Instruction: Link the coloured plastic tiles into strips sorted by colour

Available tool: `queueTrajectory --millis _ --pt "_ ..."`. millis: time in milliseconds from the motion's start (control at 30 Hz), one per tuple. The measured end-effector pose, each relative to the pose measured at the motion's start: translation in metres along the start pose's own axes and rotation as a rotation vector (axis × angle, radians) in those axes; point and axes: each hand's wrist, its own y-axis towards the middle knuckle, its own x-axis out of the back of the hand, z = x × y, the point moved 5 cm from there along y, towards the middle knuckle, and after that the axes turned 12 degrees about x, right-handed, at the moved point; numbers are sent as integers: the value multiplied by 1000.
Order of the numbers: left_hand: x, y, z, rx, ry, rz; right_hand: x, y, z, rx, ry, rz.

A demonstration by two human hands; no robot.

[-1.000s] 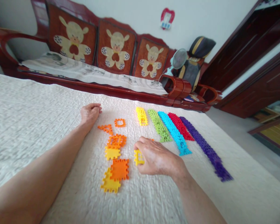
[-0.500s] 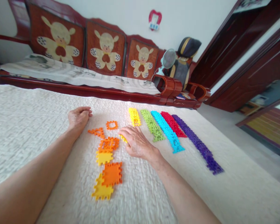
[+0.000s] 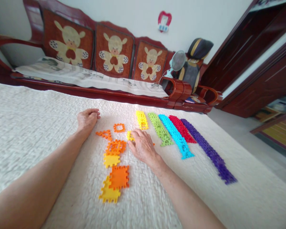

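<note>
My left hand rests on the pale quilted cloth, its fingers curled in and nothing showing in them. My right hand has thumb and fingers closed on a small yellow interlocking tile, which it partly covers. A speck of orange shows at that hand's right side. Left of it lie an orange square frame, an orange triangle tile and overlapping orange open tiles. Nearer to me are a yellow tile, a solid orange tile and a larger yellow tile partly beneath it.
Beyond my right hand lie tile rows sorted by colour: yellow, green, blue, red and purple. A wooden sofa with bear cushions stands past the cloth's far edge, beside a fan.
The view has turned slightly left, so everything sits further right. More of the yellow tile shows beyond my right fingers, and an orange speck now appears at that hand's right. My left hand stays put.
</note>
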Motion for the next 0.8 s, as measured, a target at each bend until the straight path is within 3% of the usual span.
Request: queueTrajectory --millis 167,367,533,733,800 --pt "0 0 0 -7 -13 6 -5 1 -9 26 74 -1" --pt "0 -3 -2 0 -5 5 -6 4 -11 -93 58 -75" --pt "0 -3 -2 8 -17 4 -8 6 -13 -156 65 -30" --pt "0 -1 -1 5 -15 7 3 3 -16 -225 119 86" --pt "0 -2 -2 6 -12 5 7 4 -17 -214 128 73"
